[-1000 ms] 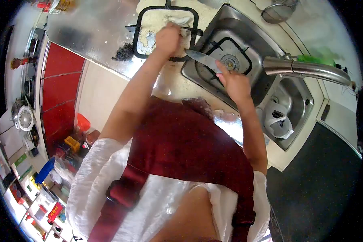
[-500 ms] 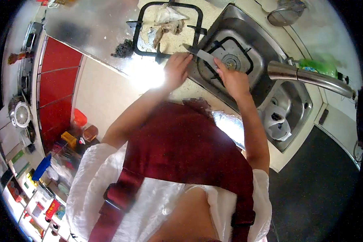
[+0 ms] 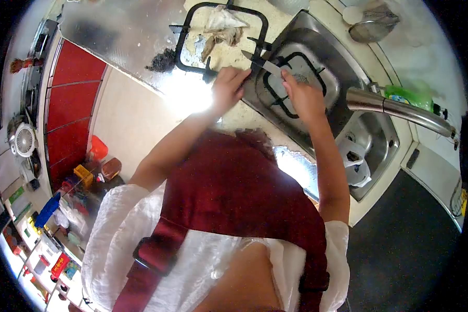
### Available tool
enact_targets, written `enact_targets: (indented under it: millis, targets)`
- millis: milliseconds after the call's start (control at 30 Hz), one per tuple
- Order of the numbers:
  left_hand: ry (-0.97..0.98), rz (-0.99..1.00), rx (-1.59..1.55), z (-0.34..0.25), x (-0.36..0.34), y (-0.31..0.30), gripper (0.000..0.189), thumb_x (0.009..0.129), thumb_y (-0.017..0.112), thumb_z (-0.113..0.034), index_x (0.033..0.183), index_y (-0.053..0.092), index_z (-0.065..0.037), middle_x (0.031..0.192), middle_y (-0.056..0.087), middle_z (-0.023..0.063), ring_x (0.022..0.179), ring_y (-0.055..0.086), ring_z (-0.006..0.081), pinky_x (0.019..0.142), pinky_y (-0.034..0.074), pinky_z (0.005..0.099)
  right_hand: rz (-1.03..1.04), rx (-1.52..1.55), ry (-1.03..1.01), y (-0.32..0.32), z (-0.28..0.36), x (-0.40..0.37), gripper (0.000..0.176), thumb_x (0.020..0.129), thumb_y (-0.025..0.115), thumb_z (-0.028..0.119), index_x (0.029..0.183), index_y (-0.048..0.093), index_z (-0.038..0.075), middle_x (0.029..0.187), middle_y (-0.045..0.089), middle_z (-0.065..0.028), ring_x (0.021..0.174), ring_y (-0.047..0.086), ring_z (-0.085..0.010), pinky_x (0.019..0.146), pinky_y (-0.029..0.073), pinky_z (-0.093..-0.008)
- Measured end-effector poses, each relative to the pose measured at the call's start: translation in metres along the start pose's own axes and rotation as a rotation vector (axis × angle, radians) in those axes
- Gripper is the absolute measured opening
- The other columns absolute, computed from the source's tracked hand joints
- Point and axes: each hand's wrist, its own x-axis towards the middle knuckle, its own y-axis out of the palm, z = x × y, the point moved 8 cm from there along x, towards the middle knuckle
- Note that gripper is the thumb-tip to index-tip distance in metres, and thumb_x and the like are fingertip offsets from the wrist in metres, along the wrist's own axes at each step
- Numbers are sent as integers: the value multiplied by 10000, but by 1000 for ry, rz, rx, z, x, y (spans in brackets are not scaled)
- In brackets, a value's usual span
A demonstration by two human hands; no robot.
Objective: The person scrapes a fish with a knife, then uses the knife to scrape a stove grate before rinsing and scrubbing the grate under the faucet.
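My right hand (image 3: 305,100) grips a knife (image 3: 272,68) by its handle, its blade pointing left across the sink's near-left rim. Close to the blade, my left hand (image 3: 228,91) has its fingers together at the counter's edge; what they hold, if anything, is too small to tell. A black pan-support grate (image 3: 276,108) lies in the large steel sink basin (image 3: 343,65). Left of the sink, a second black grate (image 3: 265,23) rests on the counter around crumpled, soiled tissue (image 3: 224,20). A dark scouring pad (image 3: 162,61) sits left of that grate.
A steel faucet (image 3: 395,105) reaches over the sink from the right, beside a green bottle (image 3: 411,94). The smaller basin (image 3: 382,138) holds a white plastic bag (image 3: 358,169). A strainer (image 3: 374,28) lies behind the sink. Red cabinets (image 3: 73,104) stand at left.
The knife and my right hand have shifted slightly, with the blade now a little higher in view. My left hand stays near the sink's edge. The camera view has moved slightly.
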Motion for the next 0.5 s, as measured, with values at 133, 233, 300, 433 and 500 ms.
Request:
enact_targets:
  millis: [133, 233, 300, 433, 500]
  targets:
    - [-18, 47, 79, 4, 0, 8, 470, 632, 638, 29, 1088, 619, -86, 864, 522, 85, 868, 491, 275, 767, 430, 354, -10, -9, 49, 6, -3, 2, 325, 907, 495, 363, 1213, 520, 255, 608, 597, -110, 516, 583, -304, 481, 456, -408]
    - [-24, 54, 45, 8, 1, 9, 454, 642, 634, 28, 1082, 627, -84, 840, 511, 84, 843, 482, 276, 742, 420, 356, -56, -9, 37, 10, -7, 7, 320, 906, 493, 370, 1204, 531, 257, 614, 601, -104, 511, 583, -295, 465, 449, -406]
    - [-26, 59, 22, 11, 4, 10, 438, 650, 630, 27, 1074, 632, -82, 838, 509, 86, 839, 481, 277, 735, 415, 358, -77, -6, 25, 9, -8, 10, 319, 906, 491, 376, 1200, 535, 260, 619, 604, -99, 508, 583, -289, 457, 445, -406]
    - [34, 59, 0, 8, 5, 7, 407, 659, 612, 38, 1049, 639, -71, 835, 510, 92, 829, 478, 277, 730, 407, 364, -58, -32, 34, 9, -5, 14, 348, 905, 473, 397, 1221, 517, 258, 659, 615, -108, 542, 603, -294, 460, 462, -415]
    - [43, 72, -2, 7, 6, 7, 406, 657, 609, 39, 1048, 638, -68, 838, 512, 94, 827, 478, 278, 731, 406, 365, -31, -19, 50, 10, -3, 15, 380, 910, 452, 411, 1252, 489, 250, 689, 623, -128, 575, 619, -306, 472, 480, -434]
